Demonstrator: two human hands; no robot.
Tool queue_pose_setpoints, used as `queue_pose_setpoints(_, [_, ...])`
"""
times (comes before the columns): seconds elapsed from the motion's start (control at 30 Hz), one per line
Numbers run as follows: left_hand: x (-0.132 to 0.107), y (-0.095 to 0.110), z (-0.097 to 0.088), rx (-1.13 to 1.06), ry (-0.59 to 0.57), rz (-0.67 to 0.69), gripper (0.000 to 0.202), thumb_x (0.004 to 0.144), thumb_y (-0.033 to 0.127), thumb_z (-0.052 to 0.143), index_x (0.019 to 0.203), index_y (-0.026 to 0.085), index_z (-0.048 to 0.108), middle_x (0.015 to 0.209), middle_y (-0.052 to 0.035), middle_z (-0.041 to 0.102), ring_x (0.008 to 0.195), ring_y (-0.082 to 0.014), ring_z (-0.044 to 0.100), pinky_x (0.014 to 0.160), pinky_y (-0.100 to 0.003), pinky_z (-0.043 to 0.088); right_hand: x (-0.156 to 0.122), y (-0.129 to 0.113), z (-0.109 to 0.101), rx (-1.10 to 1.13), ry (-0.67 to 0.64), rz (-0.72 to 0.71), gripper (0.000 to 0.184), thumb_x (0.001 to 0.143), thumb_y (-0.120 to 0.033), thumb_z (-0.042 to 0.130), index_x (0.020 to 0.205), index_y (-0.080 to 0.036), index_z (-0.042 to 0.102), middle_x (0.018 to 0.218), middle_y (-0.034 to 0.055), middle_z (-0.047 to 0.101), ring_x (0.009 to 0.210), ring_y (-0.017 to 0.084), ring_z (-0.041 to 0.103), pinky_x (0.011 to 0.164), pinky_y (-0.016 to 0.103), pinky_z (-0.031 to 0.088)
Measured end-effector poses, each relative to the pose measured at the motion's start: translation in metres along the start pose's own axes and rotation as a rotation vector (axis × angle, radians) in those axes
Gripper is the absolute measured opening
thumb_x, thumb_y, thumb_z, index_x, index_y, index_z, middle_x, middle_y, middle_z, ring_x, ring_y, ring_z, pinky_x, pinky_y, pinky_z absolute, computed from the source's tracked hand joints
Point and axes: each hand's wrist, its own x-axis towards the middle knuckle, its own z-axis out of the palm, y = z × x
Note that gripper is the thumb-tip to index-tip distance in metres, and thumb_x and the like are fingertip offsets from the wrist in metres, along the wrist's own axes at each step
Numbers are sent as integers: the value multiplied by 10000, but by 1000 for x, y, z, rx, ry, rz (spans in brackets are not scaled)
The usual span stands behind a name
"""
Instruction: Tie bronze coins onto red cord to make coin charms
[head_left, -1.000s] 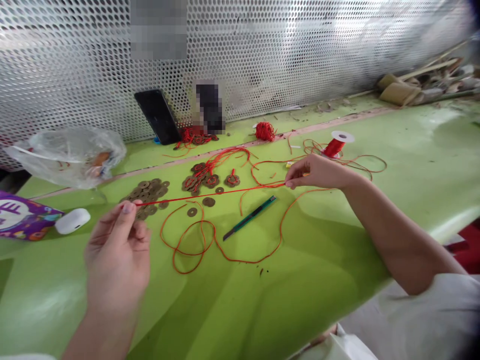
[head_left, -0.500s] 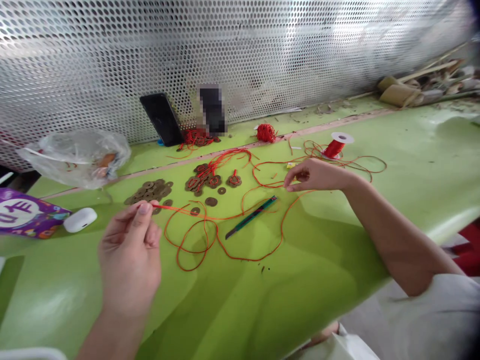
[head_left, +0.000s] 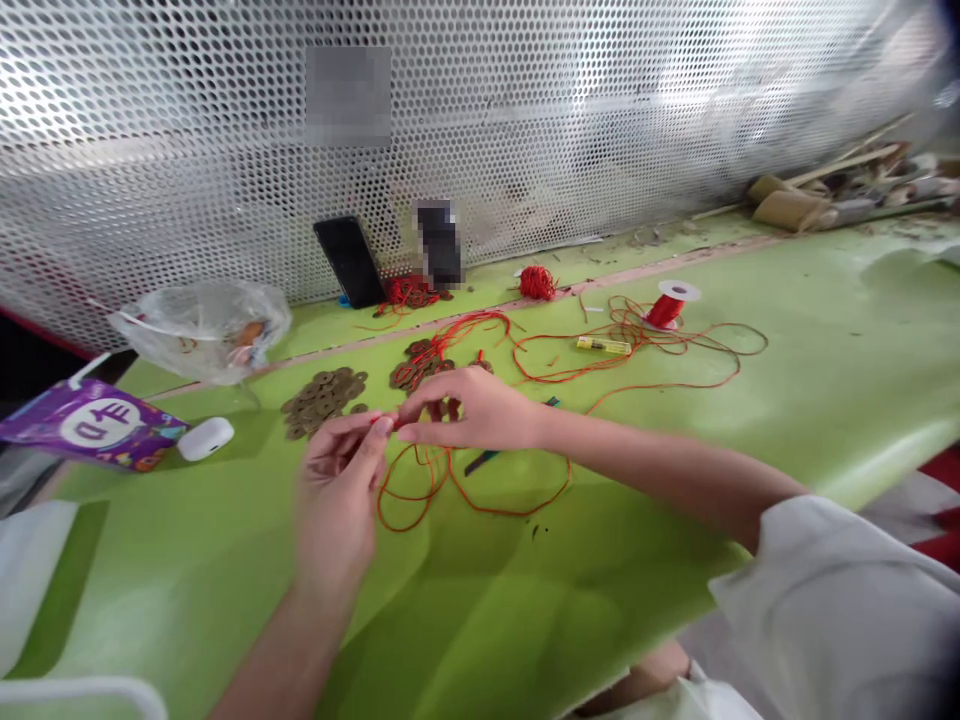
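At a green table [head_left: 637, 580] beside a perforated metal panel [head_left: 600, 110], a person brings both hands together over the near side of the work. The left hand [head_left: 341, 490] pinches a bit of red cord [head_left: 379, 420] between thumb and forefinger. The right hand [head_left: 476, 410] meets it at the fingertips, its fingers curled; whether they also grip the cord cannot be told. Below, thin red loops [head_left: 514, 514] lie on the tabletop, and a cutter [head_left: 480, 462] rests partly hidden behind the right hand. Loose coins [head_left: 322, 400] are heaped just beyond the left hand, near a cluster of corded coins [head_left: 411, 370]. Farther back, a phone [head_left: 351, 265] leans against the panel, left of a red bundle [head_left: 537, 283] and a spool [head_left: 664, 310]. At left, a white case [head_left: 206, 438] sits against a purple packet [head_left: 97, 425].
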Motion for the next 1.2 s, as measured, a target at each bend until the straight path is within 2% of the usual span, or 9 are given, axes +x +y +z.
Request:
queue_pose_setpoints(0.17, [3,5,1,-29,37,-4,217,518,218,866,673,202,715,672,-18,697,441,-53,423,383,-187,278,7,11,12,273,0,66,288,788,-430,680,793,-142,703,751,4,672,692,90,567,660,218,424])
queue_pose_setpoints(0.3, [6,14,3,-82,77,6,265,457,205,890,649,192,709,645,-12,705,396,-34,363,364,-190,229,5,13,7,422,19,94,272,748,-413,722,776,-144,693,763,10,676,689,94,581,665,225,458])
queue_pose_setpoints(0.47, [11,21,1,-126,115,20,317,394,205,914,632,186,706,645,-12,712,399,-28,362,366,-187,214,5,11,-5,498,40,111,278,777,-426,689,786,-148,691,756,18,676,695,100,598,696,248,485])
queue_pose_setpoints(0.63, [13,23,1,-128,121,5,345,354,236,928,618,195,711,637,-1,710,379,-22,350,360,-172,215,2,16,-18,490,19,164,246,777,-393,698,786,-147,690,755,11,670,673,91,577,687,243,475])
queue_pose_setpoints(0.83, [19,21,-4,-139,156,8,389,299,230,938,614,199,713,652,15,706,414,-17,384,371,-131,258,-1,27,-33,512,28,149,155,777,-307,702,772,-152,699,761,4,680,720,95,591,704,231,458])
queue_pose_setpoints(1.03, [25,22,-7,-152,166,-3,413,276,228,941,621,200,716,640,22,701,373,-6,351,341,-127,239,-11,32,-54,433,-7,187,188,763,-322,706,728,-137,694,703,5,667,688,95,577,692,241,438])
queue_pose_setpoints(1.2, [26,24,-10,-160,160,-15,413,274,215,942,615,205,709,605,58,679,380,-8,367,334,-116,267,-31,41,-71,371,-29,264,216,760,-356,707,751,-141,696,696,5,663,678,99,572,686,249,432])
